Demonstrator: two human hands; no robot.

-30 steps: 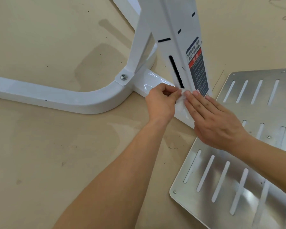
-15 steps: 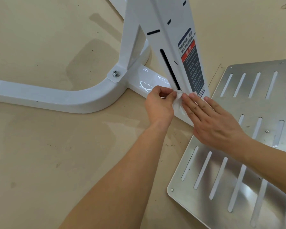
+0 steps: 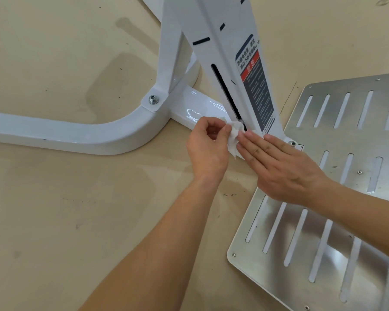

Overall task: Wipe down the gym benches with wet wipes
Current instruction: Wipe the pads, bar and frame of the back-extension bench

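Frame [image 3: 76, 135]: glossy white tube lying on the floor, with a wet sheen near the post. Long passes along each face should suit it best.
Post [image 3: 220, 52]: white and slotted. Its foot is the spot in hand, so work into the corner.
Right hand [image 3: 285, 169]: fingers straight and together, pressing the wipe flat. Firm, even pressure should serve.
Left hand [image 3: 208, 151]: pinches the wipe's edge, holding it taut.
Wipe [image 3: 233, 138]: white and crumpled, at the post's foot between both hands.

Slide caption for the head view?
Left hand pinches a crumpled white wet wipe against the white metal frame; right hand presses it flat-fingered.
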